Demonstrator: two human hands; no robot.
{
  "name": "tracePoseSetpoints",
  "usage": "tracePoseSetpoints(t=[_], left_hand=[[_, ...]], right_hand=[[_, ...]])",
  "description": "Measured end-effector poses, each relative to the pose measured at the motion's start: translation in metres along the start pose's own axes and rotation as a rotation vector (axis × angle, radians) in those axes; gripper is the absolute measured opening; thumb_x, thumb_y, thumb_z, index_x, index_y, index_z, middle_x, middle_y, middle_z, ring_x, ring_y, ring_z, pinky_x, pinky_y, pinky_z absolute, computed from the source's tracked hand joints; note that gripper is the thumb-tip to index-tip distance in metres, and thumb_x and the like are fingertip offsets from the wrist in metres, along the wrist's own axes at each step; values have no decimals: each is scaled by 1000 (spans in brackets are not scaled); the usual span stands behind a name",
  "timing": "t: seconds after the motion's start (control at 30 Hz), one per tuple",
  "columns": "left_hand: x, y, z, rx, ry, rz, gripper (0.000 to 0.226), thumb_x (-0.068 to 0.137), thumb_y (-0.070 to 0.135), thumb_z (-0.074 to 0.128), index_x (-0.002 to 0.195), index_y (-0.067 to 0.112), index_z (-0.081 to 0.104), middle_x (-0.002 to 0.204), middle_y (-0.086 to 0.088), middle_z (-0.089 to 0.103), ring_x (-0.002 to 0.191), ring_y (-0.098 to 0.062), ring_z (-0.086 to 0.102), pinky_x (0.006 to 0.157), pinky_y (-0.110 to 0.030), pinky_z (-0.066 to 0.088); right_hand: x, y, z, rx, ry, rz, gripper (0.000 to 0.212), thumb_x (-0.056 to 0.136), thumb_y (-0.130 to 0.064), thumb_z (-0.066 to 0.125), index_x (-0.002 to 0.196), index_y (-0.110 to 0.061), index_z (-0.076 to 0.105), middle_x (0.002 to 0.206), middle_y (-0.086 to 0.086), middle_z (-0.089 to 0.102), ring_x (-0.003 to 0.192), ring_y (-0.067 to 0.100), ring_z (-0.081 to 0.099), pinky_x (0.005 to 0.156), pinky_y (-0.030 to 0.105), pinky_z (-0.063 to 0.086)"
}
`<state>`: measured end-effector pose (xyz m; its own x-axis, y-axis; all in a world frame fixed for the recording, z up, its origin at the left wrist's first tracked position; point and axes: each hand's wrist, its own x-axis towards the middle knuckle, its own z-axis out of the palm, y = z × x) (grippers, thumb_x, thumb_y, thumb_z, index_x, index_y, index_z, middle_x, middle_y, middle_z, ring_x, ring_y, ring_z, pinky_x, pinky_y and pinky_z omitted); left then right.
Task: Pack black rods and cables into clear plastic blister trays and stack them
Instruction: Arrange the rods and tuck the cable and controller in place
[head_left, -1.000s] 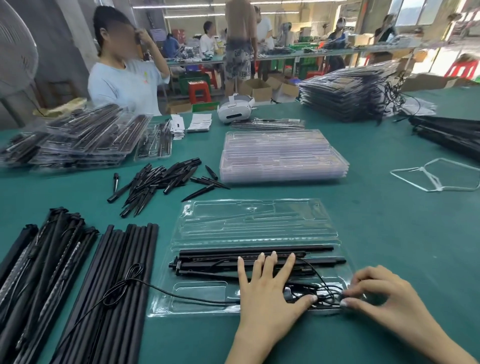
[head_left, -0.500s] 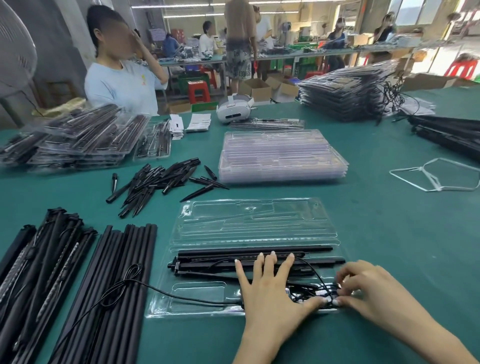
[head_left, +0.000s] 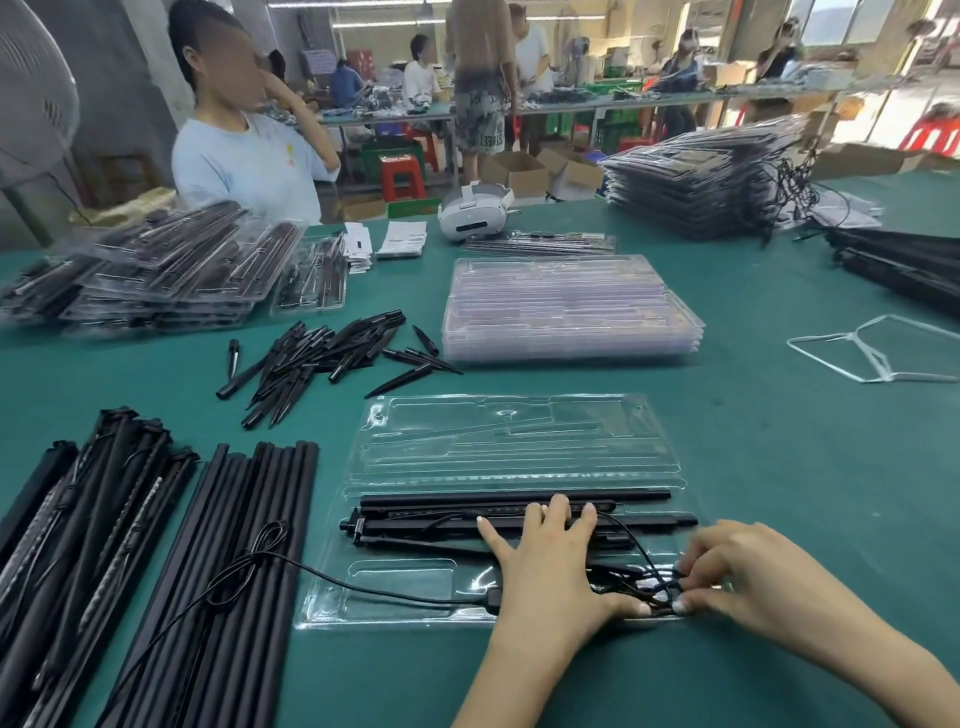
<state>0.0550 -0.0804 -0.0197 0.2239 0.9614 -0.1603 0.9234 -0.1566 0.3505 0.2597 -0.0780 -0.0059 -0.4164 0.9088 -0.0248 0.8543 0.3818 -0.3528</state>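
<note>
1. Table (head_left: 753, 467): green top, bearing all items below.
2. Rod bundle (head_left: 156, 571): long black rods lying side by side at 8 o'clock of the open tray.
3. Packed trays (head_left: 150, 275): a loose heap at 10 o'clock; a second heap (head_left: 701, 182) lies at 1 o'clock.
4. Empty trays (head_left: 566, 306): a neat clear stack at 12 o'clock of the open tray.
5. Open tray (head_left: 509, 441): clear blister lying unfolded at centre; the far half is bare, the near half holds the rods (head_left: 441, 519) in its long slots.
6. Spikes (head_left: 322, 358): short black pointed pieces scattered at 11 o'clock.
7. Cable (head_left: 270, 564): runs from a loop on the rod bundle into the tray's near right pocket, where it is bunched.
8. Left hand (head_left: 550, 566): fingers spread flat across the rods; thumb pressing the bunched cable.
9. Right hand (head_left: 753, 582): at 4 o'clock of the tray, fingers curled, tips pinching the bunched cable.
</note>
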Motion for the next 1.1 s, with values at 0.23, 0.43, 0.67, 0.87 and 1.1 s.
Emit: tracePoseSetpoints(t=[0.23,0.43,0.67,0.87,1.1], left_hand=[[-1,1,1,77,51,32,87,80,66,54,150,28,18,144,4,24,136,-21,18,105,-71,-5],[-3,-4,9,125,61,79,78,90,67,30,153,27,6,156,4,5,144,-17,-9,103,-69,-19],[-4,9,21,117,120,110,68,101,49,19,152,9,-1,159,-1,-16,142,-14,-28,100,-48,-34],[-4,10,27,96,104,88,69,98,56,17,146,27,-23,152,6,-32,137,-13,-35,102,-51,-30],[-1,9,30,104,59,78,80,91,68,22,149,29,-19,146,6,-38,129,-5,-43,103,-53,-31]], right_hand=[[-5,-3,8,-120,64,-28,28,83,-52,65,81,-26,75,89,-21,62,93,-3,55,84,18,34],[-7,-2,14,-163,94,-43,31,90,-50,57,84,-24,74,94,-19,66,96,-2,55,82,17,32],[-6,-4,16,-132,220,21,28,58,-30,91,48,-22,67,60,-26,62,66,8,58,61,21,36],[-12,-6,24,-371,304,-216,32,58,-35,90,44,-24,64,55,-19,63,51,14,57,43,26,45],[-16,13,4,-59,198,-229,45,93,-55,43,65,-34,71,86,-34,67,70,-10,58,69,13,44]])
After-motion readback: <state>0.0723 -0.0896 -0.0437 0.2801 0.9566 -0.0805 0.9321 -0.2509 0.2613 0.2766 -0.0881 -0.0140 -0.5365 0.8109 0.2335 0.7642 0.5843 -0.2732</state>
